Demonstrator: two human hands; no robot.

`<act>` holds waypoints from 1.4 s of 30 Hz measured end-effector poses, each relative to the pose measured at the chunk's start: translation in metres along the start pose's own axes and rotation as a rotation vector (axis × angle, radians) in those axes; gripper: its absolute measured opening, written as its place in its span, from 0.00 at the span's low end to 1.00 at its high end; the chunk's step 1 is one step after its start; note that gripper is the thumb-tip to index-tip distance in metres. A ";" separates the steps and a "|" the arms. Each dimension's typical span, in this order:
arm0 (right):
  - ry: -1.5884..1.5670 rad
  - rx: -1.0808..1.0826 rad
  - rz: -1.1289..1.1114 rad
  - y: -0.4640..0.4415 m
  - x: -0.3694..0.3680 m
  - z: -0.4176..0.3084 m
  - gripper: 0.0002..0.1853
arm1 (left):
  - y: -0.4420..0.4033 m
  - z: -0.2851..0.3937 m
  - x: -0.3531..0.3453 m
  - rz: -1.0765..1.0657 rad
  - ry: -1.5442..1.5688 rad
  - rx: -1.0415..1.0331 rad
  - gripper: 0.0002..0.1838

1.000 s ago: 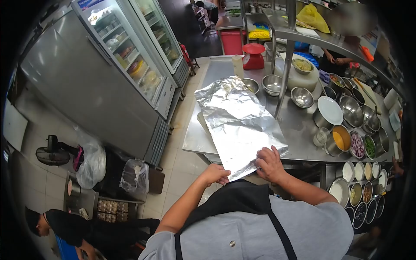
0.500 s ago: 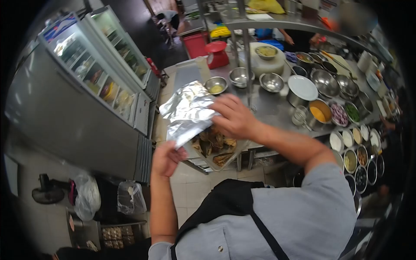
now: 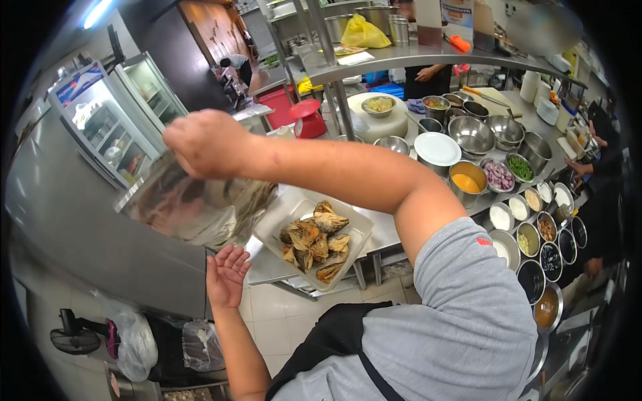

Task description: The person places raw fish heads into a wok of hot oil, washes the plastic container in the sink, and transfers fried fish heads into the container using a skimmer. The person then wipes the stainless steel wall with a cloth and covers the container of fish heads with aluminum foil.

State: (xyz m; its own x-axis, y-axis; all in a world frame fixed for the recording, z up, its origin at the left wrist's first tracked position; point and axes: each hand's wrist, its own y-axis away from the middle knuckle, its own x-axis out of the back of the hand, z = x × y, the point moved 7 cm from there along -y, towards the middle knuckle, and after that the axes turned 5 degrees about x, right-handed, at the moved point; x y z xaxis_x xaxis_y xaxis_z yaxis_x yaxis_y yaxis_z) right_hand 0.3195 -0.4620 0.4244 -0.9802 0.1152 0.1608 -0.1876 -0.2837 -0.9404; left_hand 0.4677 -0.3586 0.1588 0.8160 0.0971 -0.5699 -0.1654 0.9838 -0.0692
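Observation:
My right hand [image 3: 207, 144] is closed on the upper edge of a crumpled sheet of aluminum foil [image 3: 200, 200], its fingertips hidden from me. The foil hangs from it, blurred by motion, in front of the fridge. Just under the foil's lower edge, my left hand [image 3: 227, 275] is open, palm up with fingers stretched out. Whether its fingertips touch the foil I cannot tell. To the right of the foil, a shallow plastic tray [image 3: 364, 230] stands uncovered on the steel counter. Several browned, fried-looking fish pieces [image 3: 314, 234] lie in it.
Steel bowls, an orange sauce pot [image 3: 467, 179] and a bowl of chopped purple onion [image 3: 498, 175] crowd the counter at right. A shelf [image 3: 428, 57] runs above it. Glass-door fridges [image 3: 100, 120] stand at left. Other people work at the far side and right.
My right hand has lifted the foil up and left, away from the tray, so the fish pieces show fully. My left hand has let go of the foil's edge and opened. The view has shifted.

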 end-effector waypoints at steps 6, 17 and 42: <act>-0.002 -0.274 -0.162 -0.058 -0.033 0.047 0.06 | 0.009 -0.004 0.016 0.163 -0.107 -0.028 0.30; -0.147 -0.228 -0.416 -0.058 -0.089 0.105 0.13 | 0.313 -0.178 0.206 1.076 -0.185 0.117 0.18; 0.135 -0.362 -0.475 -0.013 -0.092 0.225 0.25 | 0.545 -0.471 0.198 1.725 -0.159 0.727 0.16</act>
State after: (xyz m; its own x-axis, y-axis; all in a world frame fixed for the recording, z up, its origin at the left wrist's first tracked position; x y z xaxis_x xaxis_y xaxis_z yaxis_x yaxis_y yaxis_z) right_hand 0.3985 -0.6831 0.4893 -0.7738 0.2760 0.5701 -0.5456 0.1669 -0.8213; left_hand 0.2786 0.1255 -0.3779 0.0756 0.8905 0.4487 -0.5524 -0.3372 0.7623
